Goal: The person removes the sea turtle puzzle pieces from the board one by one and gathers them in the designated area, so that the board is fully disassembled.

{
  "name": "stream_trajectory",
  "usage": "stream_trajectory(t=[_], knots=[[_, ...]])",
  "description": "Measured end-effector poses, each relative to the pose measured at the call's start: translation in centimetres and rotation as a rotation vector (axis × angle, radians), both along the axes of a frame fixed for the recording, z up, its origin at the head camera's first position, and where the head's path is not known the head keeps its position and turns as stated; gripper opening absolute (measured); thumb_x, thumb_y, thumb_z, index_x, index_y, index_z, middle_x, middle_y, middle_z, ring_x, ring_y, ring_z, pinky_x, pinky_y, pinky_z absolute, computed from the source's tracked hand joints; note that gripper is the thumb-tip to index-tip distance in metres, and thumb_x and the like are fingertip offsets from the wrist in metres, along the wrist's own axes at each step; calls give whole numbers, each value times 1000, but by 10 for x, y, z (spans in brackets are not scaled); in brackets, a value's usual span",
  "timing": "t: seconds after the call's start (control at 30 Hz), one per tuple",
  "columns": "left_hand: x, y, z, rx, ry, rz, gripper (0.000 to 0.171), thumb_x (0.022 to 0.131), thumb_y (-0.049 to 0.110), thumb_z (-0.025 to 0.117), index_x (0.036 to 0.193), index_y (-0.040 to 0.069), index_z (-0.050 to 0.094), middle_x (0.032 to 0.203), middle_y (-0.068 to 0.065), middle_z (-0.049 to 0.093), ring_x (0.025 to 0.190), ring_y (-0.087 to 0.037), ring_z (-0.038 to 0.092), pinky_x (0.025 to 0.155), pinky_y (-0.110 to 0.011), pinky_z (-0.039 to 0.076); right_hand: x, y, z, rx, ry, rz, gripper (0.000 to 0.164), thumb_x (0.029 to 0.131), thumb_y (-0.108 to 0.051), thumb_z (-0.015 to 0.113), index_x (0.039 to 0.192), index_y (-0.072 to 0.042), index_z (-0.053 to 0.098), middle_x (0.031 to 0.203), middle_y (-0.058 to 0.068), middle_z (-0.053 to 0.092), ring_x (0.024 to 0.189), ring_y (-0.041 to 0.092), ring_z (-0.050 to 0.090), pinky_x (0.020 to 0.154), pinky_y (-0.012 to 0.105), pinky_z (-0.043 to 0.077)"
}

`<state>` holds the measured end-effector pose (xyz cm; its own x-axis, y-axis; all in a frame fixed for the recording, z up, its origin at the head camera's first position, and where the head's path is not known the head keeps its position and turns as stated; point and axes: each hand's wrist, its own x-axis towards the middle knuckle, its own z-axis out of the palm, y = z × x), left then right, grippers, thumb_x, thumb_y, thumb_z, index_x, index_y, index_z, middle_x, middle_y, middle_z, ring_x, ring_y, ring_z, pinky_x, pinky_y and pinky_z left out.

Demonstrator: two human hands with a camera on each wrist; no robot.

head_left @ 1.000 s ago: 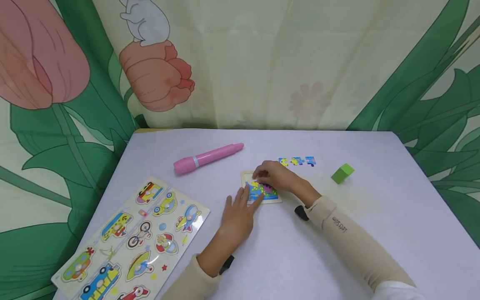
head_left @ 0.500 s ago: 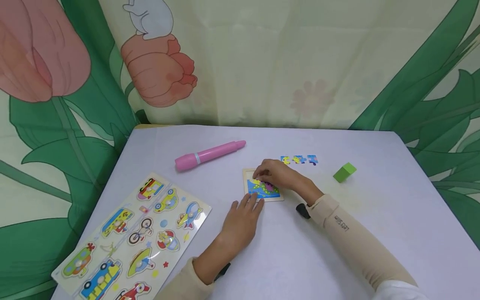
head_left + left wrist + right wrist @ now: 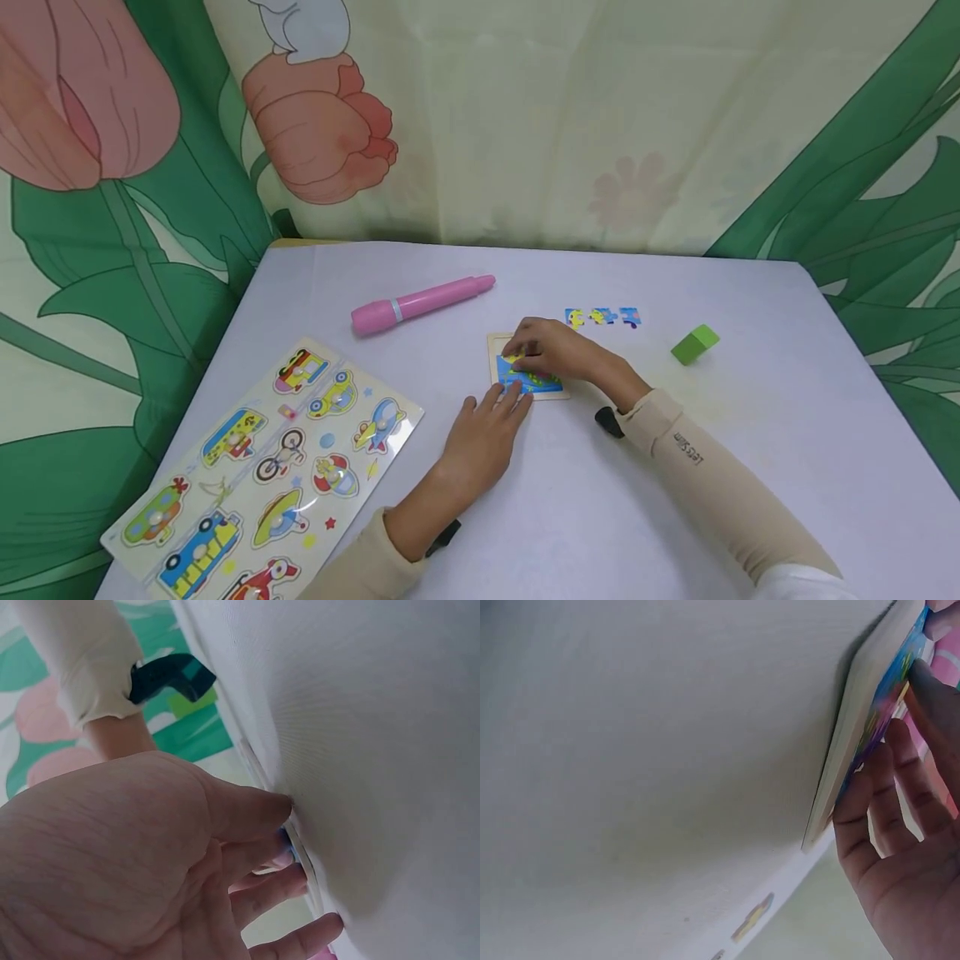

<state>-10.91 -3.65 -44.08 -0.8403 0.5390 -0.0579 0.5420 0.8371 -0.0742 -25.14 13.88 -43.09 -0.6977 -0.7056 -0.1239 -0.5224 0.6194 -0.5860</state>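
A small jigsaw puzzle (image 3: 534, 385) in a pale wooden frame (image 3: 492, 340) lies mid-table, with a blue lower part and yellow and green shapes. Over its upper part my right hand (image 3: 558, 348) bends down, thumb and fingertips pinching a small yellowish puzzle piece (image 3: 512, 358), mostly hidden by the fingers. In the right wrist view the fingers of that right hand (image 3: 907, 877) touch the picture surface. My left hand (image 3: 480, 442) lies with fingers extended, tips at the near edge of the frame. From the left wrist, the fingertips sit along the frame's thin side (image 3: 306, 859).
Several loose puzzle pieces (image 3: 602, 317) lie in a row behind the right hand. A green block (image 3: 694, 344) stands at right. A pink pen-shaped stick (image 3: 423, 305) lies at back left, and a large vehicle puzzle board (image 3: 322, 450) covers the left front.
My left hand has drawn back from the picture to the frame's near edge. The right thumb has shifted slightly nearer over the puzzle. The head view has tilted a little.
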Motion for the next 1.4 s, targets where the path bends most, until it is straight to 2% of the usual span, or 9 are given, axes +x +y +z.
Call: stream_trajectory(t=[0.3,0.5,0.87,1.03,1.17,1.4], knots=[[-1,1,0,3,20,6,51,102,22,62,152,17,50,156,-1,48,140,-21,45,96,-39,48,-1,-3,1,24,-67,-15,18,96,-10,74,114,-8,73,103,1,64,93,18,57,87,34,51],[-1,2,0,-1,37,4,51,102,22,62,151,17,51,156,-1,48,140,-20,46,94,-38,49,-1,-3,1,16,-86,13,24,98,-7,71,122,-8,71,103,3,61,90,19,54,83,32,50],[-1,2,2,8,-6,17,51,103,23,62,153,17,50,158,-2,46,141,-21,45,98,-41,49,-1,1,0,-94,-129,4,21,98,-6,70,118,-10,68,100,1,62,87,18,57,82,34,51],[0,2,2,16,-12,19,51,103,20,61,153,17,50,158,-2,46,142,-21,45,98,-41,49,0,8,2,-153,-144,-54,17,101,-7,66,117,-11,72,98,0,69,80,18,62,79,34,53],[1,2,1,18,-20,21,52,103,19,62,153,16,49,159,-2,45,142,-22,44,99,-42,49,-2,20,9,-174,-92,-103,19,100,-7,67,117,-11,75,109,1,73,91,19,66,88,38,53],[2,2,3,20,-14,25,53,103,16,61,154,16,49,159,-3,44,142,-22,44,99,-42,49,-7,67,22,-98,-12,-239,21,98,0,68,115,-8,77,109,5,74,93,22,65,87,44,53]])
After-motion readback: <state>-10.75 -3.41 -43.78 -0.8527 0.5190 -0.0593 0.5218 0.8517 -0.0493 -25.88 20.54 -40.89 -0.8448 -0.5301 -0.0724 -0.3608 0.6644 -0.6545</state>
